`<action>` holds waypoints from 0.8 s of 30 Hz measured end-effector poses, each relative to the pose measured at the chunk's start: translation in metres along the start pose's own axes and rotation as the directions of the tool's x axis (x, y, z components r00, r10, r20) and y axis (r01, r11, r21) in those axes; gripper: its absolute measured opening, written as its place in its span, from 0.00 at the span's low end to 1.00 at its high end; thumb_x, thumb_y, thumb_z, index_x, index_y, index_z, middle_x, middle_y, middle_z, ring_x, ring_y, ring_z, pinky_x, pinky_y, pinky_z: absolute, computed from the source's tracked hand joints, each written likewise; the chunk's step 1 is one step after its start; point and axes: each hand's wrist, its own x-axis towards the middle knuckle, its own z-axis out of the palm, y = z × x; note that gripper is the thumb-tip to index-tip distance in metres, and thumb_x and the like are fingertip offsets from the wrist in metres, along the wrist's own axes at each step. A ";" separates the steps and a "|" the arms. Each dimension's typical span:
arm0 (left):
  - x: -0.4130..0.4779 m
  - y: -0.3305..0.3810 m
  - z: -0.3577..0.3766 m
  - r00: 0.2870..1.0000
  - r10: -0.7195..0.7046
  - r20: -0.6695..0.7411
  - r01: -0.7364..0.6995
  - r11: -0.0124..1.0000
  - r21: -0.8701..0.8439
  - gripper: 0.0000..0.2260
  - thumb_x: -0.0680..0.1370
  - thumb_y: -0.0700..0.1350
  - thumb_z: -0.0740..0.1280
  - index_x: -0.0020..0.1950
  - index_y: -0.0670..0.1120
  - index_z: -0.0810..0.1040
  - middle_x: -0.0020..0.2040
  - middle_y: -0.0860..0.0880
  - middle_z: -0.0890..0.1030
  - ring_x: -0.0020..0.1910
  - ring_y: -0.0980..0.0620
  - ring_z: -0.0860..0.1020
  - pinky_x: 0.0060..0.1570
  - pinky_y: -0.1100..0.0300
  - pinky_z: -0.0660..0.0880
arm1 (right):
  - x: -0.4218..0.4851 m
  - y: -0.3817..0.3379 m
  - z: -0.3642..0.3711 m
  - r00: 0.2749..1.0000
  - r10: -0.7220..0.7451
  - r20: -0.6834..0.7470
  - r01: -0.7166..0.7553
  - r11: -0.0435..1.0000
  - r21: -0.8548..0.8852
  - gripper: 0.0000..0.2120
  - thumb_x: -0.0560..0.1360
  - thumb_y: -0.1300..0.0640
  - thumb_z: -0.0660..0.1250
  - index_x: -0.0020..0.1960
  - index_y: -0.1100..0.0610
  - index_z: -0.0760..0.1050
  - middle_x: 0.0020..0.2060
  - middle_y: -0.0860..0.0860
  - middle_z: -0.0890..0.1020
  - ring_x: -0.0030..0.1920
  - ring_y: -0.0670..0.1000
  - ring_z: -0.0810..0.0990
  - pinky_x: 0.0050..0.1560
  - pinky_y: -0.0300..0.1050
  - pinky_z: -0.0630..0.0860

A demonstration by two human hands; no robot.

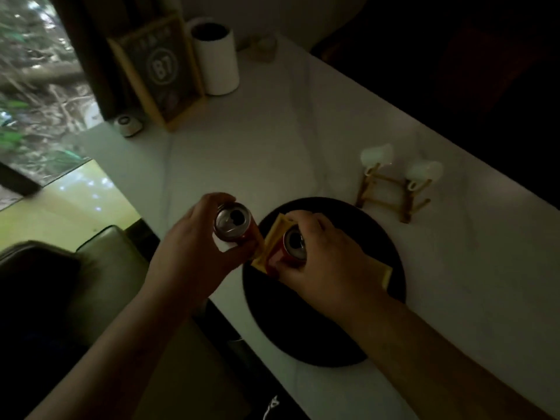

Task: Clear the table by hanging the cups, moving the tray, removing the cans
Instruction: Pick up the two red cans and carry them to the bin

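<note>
Red cans point(235, 225) gripped by both hands point(194, 237), labels hidden, dim

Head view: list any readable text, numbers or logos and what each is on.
"B1" – in a circle on the dark sign in the wooden stand at the table's far end.
Smaller lines above and below that circle: too blurred to read.
Left can and right can: no legible label.
White marking on a dark item at the bottom edge: cut off, unreadable.

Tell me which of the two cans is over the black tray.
The can in the right hand, above the black tray; the left hand holds its can beside the tray.
</note>
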 end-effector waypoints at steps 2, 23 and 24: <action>-0.007 -0.022 -0.014 0.999 -0.029 -0.033 0.029 1.000 0.006 0.33 0.66 0.64 0.73 0.68 0.57 0.69 0.59 0.55 0.81 0.50 0.52 0.81 0.46 0.51 0.80 | 0.011 -0.019 0.016 0.999 -0.032 0.029 0.032 0.999 0.012 0.34 0.72 0.38 0.75 0.71 0.41 0.62 0.64 0.45 0.75 0.53 0.46 0.76 0.41 0.34 0.67; -0.115 -0.168 -0.040 0.923 -0.347 -0.168 0.352 0.936 -0.002 0.32 0.65 0.66 0.72 0.67 0.58 0.70 0.61 0.53 0.80 0.55 0.51 0.79 0.44 0.53 0.74 | 0.005 -0.109 0.163 0.912 -0.227 0.342 0.216 0.974 0.069 0.29 0.74 0.47 0.73 0.69 0.45 0.60 0.63 0.50 0.70 0.54 0.52 0.79 0.50 0.49 0.83; -0.119 -0.172 -0.037 0.923 -0.349 -0.160 0.355 0.935 0.007 0.32 0.65 0.65 0.73 0.67 0.58 0.70 0.61 0.53 0.80 0.55 0.52 0.78 0.44 0.55 0.73 | 0.000 -0.108 0.169 0.910 -0.213 0.357 0.206 0.977 0.057 0.29 0.75 0.47 0.73 0.69 0.45 0.60 0.64 0.50 0.70 0.54 0.53 0.79 0.50 0.50 0.83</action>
